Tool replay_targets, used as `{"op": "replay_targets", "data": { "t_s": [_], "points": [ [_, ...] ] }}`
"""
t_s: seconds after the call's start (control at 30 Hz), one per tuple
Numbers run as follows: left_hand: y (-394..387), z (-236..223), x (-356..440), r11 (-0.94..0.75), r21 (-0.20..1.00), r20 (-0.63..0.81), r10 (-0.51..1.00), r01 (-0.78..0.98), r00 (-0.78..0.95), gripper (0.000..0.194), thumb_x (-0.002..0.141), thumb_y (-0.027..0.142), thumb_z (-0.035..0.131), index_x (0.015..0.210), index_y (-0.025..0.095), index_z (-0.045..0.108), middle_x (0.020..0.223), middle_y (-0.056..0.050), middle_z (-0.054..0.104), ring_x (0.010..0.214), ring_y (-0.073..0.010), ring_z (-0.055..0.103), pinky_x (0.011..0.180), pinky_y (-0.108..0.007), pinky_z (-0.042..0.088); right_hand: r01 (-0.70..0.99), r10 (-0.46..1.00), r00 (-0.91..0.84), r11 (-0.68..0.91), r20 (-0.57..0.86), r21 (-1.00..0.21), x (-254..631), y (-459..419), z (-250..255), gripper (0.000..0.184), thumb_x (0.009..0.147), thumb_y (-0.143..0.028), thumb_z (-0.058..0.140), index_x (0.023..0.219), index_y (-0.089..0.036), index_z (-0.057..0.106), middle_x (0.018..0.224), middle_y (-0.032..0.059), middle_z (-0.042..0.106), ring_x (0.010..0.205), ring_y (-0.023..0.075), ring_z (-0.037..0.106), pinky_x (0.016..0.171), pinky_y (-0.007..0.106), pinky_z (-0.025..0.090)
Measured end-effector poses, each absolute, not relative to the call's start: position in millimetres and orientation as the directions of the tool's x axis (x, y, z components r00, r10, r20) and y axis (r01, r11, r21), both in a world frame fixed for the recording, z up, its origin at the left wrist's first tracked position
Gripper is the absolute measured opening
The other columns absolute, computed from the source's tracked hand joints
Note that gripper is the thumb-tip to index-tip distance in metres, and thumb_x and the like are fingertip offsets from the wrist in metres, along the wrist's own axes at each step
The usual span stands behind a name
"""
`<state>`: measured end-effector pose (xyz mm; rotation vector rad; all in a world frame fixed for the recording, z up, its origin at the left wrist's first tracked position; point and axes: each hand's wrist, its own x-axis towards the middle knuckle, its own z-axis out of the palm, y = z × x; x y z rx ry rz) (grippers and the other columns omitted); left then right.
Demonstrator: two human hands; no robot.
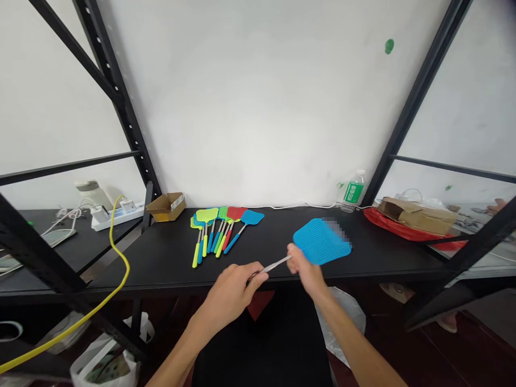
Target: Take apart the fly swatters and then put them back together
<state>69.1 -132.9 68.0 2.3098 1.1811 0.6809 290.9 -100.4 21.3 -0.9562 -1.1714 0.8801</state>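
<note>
A fly swatter with a blue head (320, 241) and a thin metal shaft is held between both hands, above the front edge of the black table (161, 269). My left hand (234, 290) is closed round the shaft's lower end, and its fingers hide the grip. Near the swatter's head, my right hand (304, 269) is closed on the place where shaft and head meet. To the left on the table lie several more fly swatters in a fanned row, among them a yellow one (207, 215), a red one (236, 213) and a blue one (252, 217).
An open cardboard box (166, 208) stands at the back left, beside a power strip (121, 216). A yellow cable (116, 290) hangs at the left. At the back right is a water bottle (353, 192). Black shelf posts (419, 107) rise on both sides.
</note>
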Motion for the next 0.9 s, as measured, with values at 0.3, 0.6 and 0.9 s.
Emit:
{"op": "replay_targets", "data": {
  "t_s": [0.3,0.6,0.9],
  "points": [
    [-126,73,40,-0.557,0.256,0.302,0.822,0.790,0.482,0.032,0.100,0.047,0.042,0.105,0.030,0.068,0.079,-0.001,0.071,0.074,-0.0220,0.067,0.062,-0.026,0.036,-0.277,0.880,0.408,0.373,0.243,-0.886,356,-94,33,0.057,0.080,-0.044,0.073,0.052,-0.024,0.026,0.047,-0.0077,0.023,0.043,0.0097,0.027,0.045,0.030,0.026],
    [-129,86,38,-0.544,0.441,0.428,0.827,0.714,0.366,0.029,0.096,0.047,0.051,0.113,0.028,0.064,0.079,0.001,0.069,0.055,-0.0144,0.056,0.056,-0.024,0.041,-0.387,0.920,0.230,0.385,0.316,-0.838,338,-106,66,0.053,0.086,-0.050,0.065,0.050,-0.022,0.037,0.047,-0.0056,0.028,0.043,0.0098,0.028,0.046,0.028,0.026],
    [-134,103,14,-0.545,0.525,0.561,0.799,0.654,0.215,0.027,0.089,0.048,0.062,0.093,0.021,0.066,0.076,0.002,0.065,0.056,-0.0119,0.049,0.052,-0.022,0.037,-0.352,0.942,-0.123,0.253,0.312,-0.901,312,-119,63,0.059,0.094,-0.051,0.054,0.044,-0.022,0.044,0.039,-0.0030,0.031,0.043,0.0119,0.032,0.049,0.029,0.024]
  ]
}}
